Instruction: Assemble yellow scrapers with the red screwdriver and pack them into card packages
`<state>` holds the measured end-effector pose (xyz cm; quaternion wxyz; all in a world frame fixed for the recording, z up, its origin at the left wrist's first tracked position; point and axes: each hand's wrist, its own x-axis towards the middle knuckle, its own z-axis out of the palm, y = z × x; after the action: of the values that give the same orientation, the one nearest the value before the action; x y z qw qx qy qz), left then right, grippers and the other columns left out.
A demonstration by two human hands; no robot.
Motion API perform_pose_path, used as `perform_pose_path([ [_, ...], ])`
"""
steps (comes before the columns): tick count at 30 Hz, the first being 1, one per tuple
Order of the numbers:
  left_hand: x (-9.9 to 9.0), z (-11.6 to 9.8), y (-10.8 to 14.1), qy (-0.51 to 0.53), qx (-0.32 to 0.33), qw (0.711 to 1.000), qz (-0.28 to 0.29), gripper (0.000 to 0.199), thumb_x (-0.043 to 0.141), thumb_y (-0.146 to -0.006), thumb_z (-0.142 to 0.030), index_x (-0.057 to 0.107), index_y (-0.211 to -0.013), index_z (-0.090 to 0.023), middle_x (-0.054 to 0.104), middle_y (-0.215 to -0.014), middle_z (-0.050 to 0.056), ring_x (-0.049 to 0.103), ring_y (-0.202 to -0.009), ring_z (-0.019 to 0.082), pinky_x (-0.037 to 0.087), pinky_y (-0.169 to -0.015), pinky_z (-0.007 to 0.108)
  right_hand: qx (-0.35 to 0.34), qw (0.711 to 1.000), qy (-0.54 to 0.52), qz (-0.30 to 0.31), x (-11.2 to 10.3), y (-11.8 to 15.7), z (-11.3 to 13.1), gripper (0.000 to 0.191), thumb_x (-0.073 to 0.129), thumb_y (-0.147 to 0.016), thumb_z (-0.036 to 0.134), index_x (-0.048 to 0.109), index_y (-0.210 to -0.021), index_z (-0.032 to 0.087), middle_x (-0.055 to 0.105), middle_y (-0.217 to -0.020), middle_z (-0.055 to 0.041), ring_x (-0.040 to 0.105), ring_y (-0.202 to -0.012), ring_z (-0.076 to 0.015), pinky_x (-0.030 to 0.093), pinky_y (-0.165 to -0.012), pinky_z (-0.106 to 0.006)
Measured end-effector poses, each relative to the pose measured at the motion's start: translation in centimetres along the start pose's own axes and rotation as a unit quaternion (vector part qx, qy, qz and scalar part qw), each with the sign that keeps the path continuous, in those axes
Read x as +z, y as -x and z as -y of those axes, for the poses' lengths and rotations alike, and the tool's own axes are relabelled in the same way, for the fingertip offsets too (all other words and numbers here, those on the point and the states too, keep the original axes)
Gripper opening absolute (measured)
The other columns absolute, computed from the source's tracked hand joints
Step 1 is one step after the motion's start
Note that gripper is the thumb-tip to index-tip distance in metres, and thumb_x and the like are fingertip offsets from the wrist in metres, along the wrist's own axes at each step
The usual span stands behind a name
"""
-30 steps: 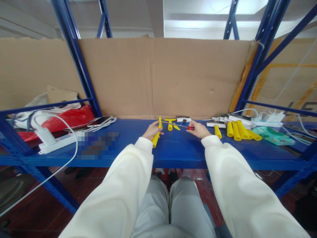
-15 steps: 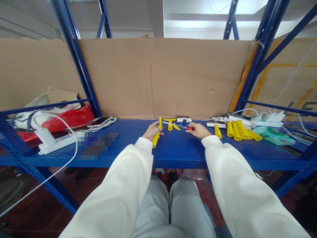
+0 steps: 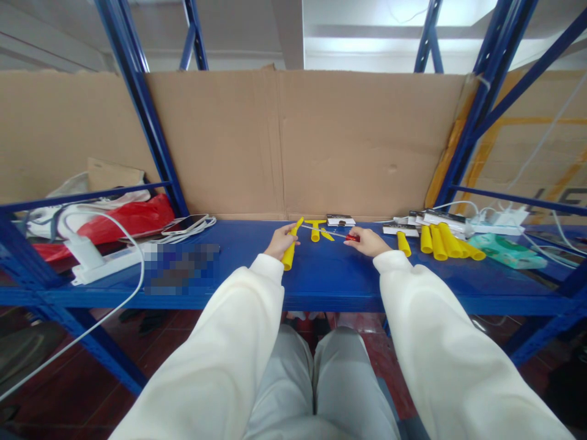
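My left hand (image 3: 277,243) is closed around a yellow plastic handle-like piece (image 3: 288,258), its narrow end tilted up and away from me. In my right hand (image 3: 369,242) is a screwdriver (image 3: 352,238) with a red grip. Its thin shaft points left, and the tip reaches the upper part of the yellow piece; the exact contact is too small to make out. Behind the shaft a yellow T-shaped piece (image 3: 315,233) lies on the blue shelf (image 3: 332,275). Beside it is a small yellow pointed piece (image 3: 327,234).
Several yellow tubes (image 3: 439,242) and small boxes (image 3: 443,218) are at the right, by a green packet (image 3: 513,251). Another small box (image 3: 340,220) stands near the cardboard back (image 3: 348,146). At left are a power strip (image 3: 110,266), a phone (image 3: 186,225) and a red bag (image 3: 126,221).
The upper end of the yellow piece in my left hand has tilted slightly to the right. My right hand and the screwdriver have hardly moved.
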<state>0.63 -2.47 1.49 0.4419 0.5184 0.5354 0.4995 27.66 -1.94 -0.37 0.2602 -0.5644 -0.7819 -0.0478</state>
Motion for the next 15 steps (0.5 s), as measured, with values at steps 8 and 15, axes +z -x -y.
perform_pose_path([
  [8, -0.3, 1.6, -1.5, -0.098, 0.117, 0.986, -0.060, 0.042, 0.062, -0.065, 0.009, 0.077, -0.097, -0.014, 0.074, -0.110, 0.009, 0.069, -0.105, 0.024, 0.055, -0.091, 0.031, -0.005, 1.000, 0.018, 0.000, 0.1, 0.0, -0.1, 0.014, 0.065, -0.087, 0.038, 0.064, -0.084, 0.024, 0.072, -0.081, -0.0043, 0.064, -0.073, -0.0195, 0.045, -0.066, -0.028],
  [15, -0.2, 2.5, -2.0, -0.233, 0.228, 0.943, -0.070, 0.029, 0.060, -0.064, 0.006, 0.069, -0.076, -0.018, 0.073, -0.112, 0.010, 0.065, -0.116, 0.026, 0.045, -0.110, 0.039, 0.016, 0.999, 0.028, 0.022, -0.1, 0.0, 0.1, 0.014, 0.065, -0.088, 0.037, 0.066, -0.088, 0.023, 0.074, -0.086, -0.0059, 0.066, -0.078, -0.0207, 0.045, -0.069, -0.029],
])
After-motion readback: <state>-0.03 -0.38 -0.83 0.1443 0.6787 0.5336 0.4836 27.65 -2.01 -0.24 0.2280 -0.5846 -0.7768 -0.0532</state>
